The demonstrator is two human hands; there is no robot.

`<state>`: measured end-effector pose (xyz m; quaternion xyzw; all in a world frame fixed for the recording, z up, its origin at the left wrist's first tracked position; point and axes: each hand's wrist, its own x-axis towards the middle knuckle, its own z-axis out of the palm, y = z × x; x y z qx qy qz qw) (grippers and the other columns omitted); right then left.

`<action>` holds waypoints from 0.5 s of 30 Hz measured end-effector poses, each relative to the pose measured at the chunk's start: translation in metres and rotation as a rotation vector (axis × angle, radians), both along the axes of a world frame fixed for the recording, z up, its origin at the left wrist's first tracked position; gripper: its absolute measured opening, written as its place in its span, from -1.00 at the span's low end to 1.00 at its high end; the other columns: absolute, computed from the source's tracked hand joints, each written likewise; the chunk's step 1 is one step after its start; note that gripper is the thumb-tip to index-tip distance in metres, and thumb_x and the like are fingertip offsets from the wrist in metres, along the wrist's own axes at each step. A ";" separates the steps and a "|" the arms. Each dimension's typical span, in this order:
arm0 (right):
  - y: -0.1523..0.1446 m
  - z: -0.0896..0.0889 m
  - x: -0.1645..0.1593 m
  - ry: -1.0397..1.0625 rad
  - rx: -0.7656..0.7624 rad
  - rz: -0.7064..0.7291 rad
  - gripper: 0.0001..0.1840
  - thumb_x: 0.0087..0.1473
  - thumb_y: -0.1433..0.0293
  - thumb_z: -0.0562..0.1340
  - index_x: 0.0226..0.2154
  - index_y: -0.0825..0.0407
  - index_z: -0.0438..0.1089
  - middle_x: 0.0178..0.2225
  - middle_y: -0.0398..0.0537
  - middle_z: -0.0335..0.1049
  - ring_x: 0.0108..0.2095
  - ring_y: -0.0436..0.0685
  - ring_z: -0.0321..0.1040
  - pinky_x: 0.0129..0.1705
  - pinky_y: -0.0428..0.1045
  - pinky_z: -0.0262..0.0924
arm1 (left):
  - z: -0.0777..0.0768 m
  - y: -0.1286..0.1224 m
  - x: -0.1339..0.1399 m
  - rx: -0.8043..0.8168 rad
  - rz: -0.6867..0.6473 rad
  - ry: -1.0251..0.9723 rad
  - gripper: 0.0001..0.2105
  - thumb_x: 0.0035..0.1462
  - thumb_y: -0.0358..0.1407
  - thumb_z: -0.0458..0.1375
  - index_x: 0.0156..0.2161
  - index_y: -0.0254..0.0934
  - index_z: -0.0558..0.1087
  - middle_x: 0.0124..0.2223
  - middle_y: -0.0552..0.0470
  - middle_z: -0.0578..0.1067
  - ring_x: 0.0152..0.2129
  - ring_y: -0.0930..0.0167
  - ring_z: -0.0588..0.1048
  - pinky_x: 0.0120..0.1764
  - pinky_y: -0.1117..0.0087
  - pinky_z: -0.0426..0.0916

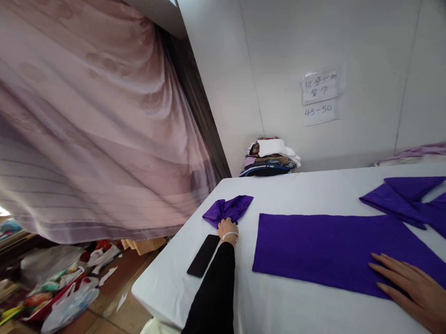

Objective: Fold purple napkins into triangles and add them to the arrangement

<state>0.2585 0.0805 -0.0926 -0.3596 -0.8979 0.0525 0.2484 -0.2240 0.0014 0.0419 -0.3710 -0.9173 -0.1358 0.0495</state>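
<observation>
My left hand point(228, 229) is closed round the gathered lower end of a purple cloth napkin point(239, 205), whose two pointed wings fan out at the table's left side. A larger flat piece of purple cloth point(308, 248) is spread across the middle of the white-covered table point(274, 311). On its right part rests my right hand point(419, 295), palm down with fingers stretched out. Behind that hand, folded purple cloth point(402, 198) lies in pointed shapes, touching the flat piece and running past the right edge of view.
A black phone point(204, 255) lies beside my left wrist. Stacked folded clothes point(270, 162) stand at the table's back edge by the wall. Pinkish cloth point(420, 153) lies at the back right. A large curtain point(109, 114) hangs left, above bags point(71, 304) on the floor.
</observation>
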 end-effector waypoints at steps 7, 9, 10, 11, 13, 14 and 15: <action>-0.015 0.034 -0.006 -0.152 -0.018 -0.017 -0.47 0.04 0.03 0.03 0.01 -0.14 0.31 0.10 -0.04 0.21 0.10 0.31 0.10 0.06 0.29 0.09 | -0.011 -0.023 0.092 0.073 -0.364 0.026 -0.55 0.13 -0.19 0.06 0.10 -0.30 0.21 0.21 -0.15 0.15 0.14 0.25 0.11 0.14 0.21 0.05; -0.014 0.034 -0.005 -0.154 -0.026 -0.018 -0.46 0.04 0.03 0.03 0.02 -0.14 0.31 0.10 -0.03 0.20 0.11 0.31 0.09 0.07 0.28 0.09 | -0.020 -0.039 0.131 0.085 -0.659 0.009 -0.52 0.09 -0.12 0.09 0.11 -0.22 0.21 0.22 -0.07 0.15 0.14 0.30 0.10 0.15 0.20 0.03; -0.012 0.032 -0.004 -0.148 -0.031 -0.018 -0.46 0.03 0.02 0.04 0.02 -0.14 0.31 0.10 -0.03 0.20 0.11 0.31 0.09 0.07 0.28 0.08 | -0.025 -0.047 0.147 0.088 -0.814 -0.004 -0.48 0.07 -0.06 0.08 0.12 -0.18 0.18 0.23 -0.06 0.12 0.16 0.28 0.07 0.15 0.11 0.01; -0.010 0.030 -0.003 -0.138 -0.037 -0.016 -0.45 0.02 0.01 0.05 0.02 -0.13 0.31 0.10 -0.02 0.20 0.11 0.31 0.08 0.07 0.28 0.09 | -0.029 -0.054 0.161 0.077 -0.940 -0.022 -0.44 0.05 -0.01 0.07 0.14 -0.15 0.15 0.25 -0.04 0.09 0.16 0.26 0.06 0.14 0.06 -0.01; -0.008 0.028 -0.002 -0.113 -0.051 -0.014 -0.43 0.01 0.00 0.06 0.02 -0.13 0.31 0.10 0.00 0.21 0.11 0.30 0.09 0.07 0.27 0.08 | -0.036 -0.065 0.180 0.044 -1.105 -0.049 -0.42 0.06 0.04 0.03 0.16 -0.13 0.12 0.25 -0.03 0.08 0.17 0.27 0.04 0.14 0.03 -0.02; -0.009 0.029 -0.003 -0.101 -0.054 -0.018 -0.43 0.01 -0.01 0.06 0.01 -0.12 0.31 0.09 0.01 0.21 0.12 0.30 0.08 0.08 0.27 0.06 | -0.037 -0.068 0.184 0.024 -1.144 -0.058 -0.41 0.06 0.05 0.01 0.16 -0.13 0.12 0.25 -0.04 0.09 0.17 0.27 0.05 0.14 0.03 -0.02; -0.012 0.032 -0.005 -0.090 -0.054 -0.024 -0.44 0.02 0.00 0.06 0.01 -0.12 0.32 0.09 0.01 0.21 0.12 0.30 0.07 0.10 0.28 0.03 | -0.038 -0.069 0.186 0.009 -1.159 -0.063 -0.42 0.06 0.05 0.01 0.16 -0.14 0.12 0.23 -0.05 0.12 0.16 0.27 0.07 0.14 0.04 -0.01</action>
